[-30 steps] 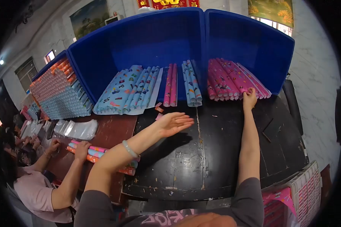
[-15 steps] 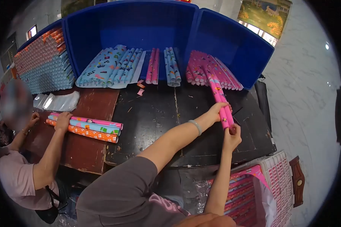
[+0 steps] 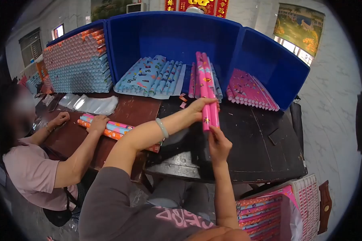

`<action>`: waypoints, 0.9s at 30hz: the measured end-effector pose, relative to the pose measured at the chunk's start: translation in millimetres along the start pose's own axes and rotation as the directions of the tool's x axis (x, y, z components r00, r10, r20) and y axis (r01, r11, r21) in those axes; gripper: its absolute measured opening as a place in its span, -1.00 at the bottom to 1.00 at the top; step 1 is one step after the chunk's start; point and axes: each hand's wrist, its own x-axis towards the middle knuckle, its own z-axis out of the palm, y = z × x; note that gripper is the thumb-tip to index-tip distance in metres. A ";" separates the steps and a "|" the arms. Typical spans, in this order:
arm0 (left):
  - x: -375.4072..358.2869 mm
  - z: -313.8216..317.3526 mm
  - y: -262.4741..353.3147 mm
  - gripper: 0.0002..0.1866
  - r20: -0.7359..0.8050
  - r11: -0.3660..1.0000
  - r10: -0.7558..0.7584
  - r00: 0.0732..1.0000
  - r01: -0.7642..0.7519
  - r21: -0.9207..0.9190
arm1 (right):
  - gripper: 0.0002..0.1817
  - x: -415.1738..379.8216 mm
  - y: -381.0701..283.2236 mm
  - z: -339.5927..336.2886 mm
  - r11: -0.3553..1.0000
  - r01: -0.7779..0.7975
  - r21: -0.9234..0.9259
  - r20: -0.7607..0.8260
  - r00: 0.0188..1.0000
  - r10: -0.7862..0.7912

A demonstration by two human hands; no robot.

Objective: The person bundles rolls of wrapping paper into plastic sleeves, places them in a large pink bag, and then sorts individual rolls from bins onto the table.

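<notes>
Two pink patterned rolls of wrapping paper (image 3: 205, 82) are held up above the black table, side by side and tilted away from me. My left hand (image 3: 198, 109) is wrapped around them from the left, near their lower part. At the near ends, my right hand (image 3: 220, 145) grips them with closed fingers. Just behind the held rolls, pink rolls (image 3: 192, 82) and blue patterned rolls (image 3: 216, 86) lie in the middle blue bin, partly covered. Off to the right is a stack of pink rolls (image 3: 251, 89) in the right bin.
Blue bins (image 3: 173, 36) line the table's back, one holding blue rolls (image 3: 142, 76). A co-worker's hand (image 3: 97, 123) rests on mixed rolls (image 3: 108, 130) at the left, near clear plastic sleeves (image 3: 94, 105). A crate (image 3: 307, 201) with rolls stands below right of the black table (image 3: 253, 140).
Both my hands have carried the pink rolls leftward, away from the pink stack and in front of the middle bin. The camera view has shifted too. The co-worker's hand stays on the mixed rolls.
</notes>
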 end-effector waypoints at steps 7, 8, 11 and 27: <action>7.8 -103.9 82.4 -0.83 -0.055 0.996 0.011 0.998 -0.016 -0.090 | -0.88 29.4 5.4 111.1 0.966 0.210 -0.151 0.235 0.957 -0.171; 12.5 -108.8 89.2 -0.83 -0.071 0.998 0.009 0.997 -0.013 -0.067 | -0.88 35.5 9.6 121.6 0.960 0.234 -0.151 0.230 0.953 -0.196; 30.8 -123.6 106.1 -0.83 -0.109 0.995 0.046 0.993 -0.055 -0.079 | -0.88 52.4 26.6 144.9 0.942 0.229 -0.244 0.278 0.947 -0.159; 60.0 -150.8 104.2 -0.78 -0.359 0.991 0.112 0.926 -0.130 -0.025 | -0.71 73.9 124.6 224.5 0.907 0.147 -0.395 0.403 0.915 0.027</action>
